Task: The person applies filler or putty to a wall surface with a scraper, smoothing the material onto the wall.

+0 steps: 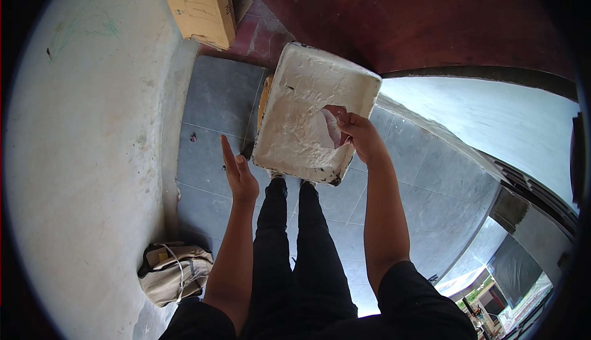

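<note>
A shallow rectangular tray (354, 76), its dark rim smeared with white, stands in front of my feet. Thick white paste (295, 115) with a rough, ridged surface covers its bottom. Over the tray's right side, my right hand (363, 137) pinches a reddish-brown flat scraper (335, 115) between thumb and fingers. A lump of white paste lies on the scraper's face. My left hand (239, 174) holds nothing. Its fingers are stretched out, left of the tray and apart from it.
A cardboard box (203, 8) leans by the pale wall (104, 124) at the far left. Below it, a beige bag (176, 272) rests against the same wall. Grey tiles (215, 94) cover the floor. A dark red surface (431, 20) rises beyond the tray.
</note>
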Available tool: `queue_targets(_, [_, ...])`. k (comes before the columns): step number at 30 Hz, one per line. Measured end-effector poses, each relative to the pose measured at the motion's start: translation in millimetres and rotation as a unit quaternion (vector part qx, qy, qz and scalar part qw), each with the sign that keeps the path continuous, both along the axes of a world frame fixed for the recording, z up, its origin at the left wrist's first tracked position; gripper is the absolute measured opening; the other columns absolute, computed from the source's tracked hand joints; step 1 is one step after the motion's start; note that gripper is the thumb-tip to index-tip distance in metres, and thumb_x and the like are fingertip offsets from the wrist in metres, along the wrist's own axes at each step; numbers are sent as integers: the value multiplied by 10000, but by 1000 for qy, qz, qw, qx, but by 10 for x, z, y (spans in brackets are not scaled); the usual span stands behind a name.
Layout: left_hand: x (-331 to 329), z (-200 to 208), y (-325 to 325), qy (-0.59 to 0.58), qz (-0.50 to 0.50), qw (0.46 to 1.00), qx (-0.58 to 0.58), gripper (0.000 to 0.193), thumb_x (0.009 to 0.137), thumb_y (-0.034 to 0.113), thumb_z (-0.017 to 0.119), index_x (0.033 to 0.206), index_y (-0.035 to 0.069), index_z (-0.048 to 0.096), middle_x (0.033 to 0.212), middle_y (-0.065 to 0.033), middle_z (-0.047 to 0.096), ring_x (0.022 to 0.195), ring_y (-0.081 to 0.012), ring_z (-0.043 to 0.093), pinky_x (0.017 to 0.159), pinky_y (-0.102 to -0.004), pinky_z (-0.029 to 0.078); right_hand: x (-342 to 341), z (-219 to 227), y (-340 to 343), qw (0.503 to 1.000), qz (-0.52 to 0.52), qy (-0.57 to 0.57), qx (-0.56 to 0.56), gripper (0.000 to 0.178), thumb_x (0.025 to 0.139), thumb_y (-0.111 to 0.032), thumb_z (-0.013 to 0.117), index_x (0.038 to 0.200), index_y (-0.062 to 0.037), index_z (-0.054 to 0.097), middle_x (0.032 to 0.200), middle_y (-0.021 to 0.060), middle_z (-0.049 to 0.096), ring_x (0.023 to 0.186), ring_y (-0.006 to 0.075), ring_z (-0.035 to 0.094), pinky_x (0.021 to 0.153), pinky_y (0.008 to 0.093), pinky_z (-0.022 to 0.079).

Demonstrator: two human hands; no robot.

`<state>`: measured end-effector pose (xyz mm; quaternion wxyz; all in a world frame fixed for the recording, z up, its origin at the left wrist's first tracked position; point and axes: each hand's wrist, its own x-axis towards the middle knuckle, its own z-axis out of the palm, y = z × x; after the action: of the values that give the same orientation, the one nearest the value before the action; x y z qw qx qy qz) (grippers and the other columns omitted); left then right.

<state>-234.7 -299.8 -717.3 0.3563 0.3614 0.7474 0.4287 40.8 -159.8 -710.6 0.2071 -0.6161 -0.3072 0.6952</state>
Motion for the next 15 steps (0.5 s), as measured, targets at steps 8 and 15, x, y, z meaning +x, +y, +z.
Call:
queue_targets(8, [-2, 62, -1, 3, -7, 1000, 0, 846, 1029, 625, 244, 1564, -27, 176, 1620, -254, 208, 1509, -394, 196, 1212, -458, 178, -29, -27, -216, 998, -50, 21, -24, 251, 941, -138, 622, 1120, 34, 656, 909, 52, 672, 802, 138, 589, 780, 299, 458])
queue_targets(15, [-10, 23, -33, 1, -2, 1000, 4, 827, 1037, 602, 257, 1562, -33, 179, 1619, -254, 212, 1511, -389, 194, 1213, -449, 175, -69, -2, -263, 997, -70, -16, -2, 216, 951, -108, 603, 1107, 33, 650, 941, 51, 677, 830, 130, 606, 787, 288, 466])
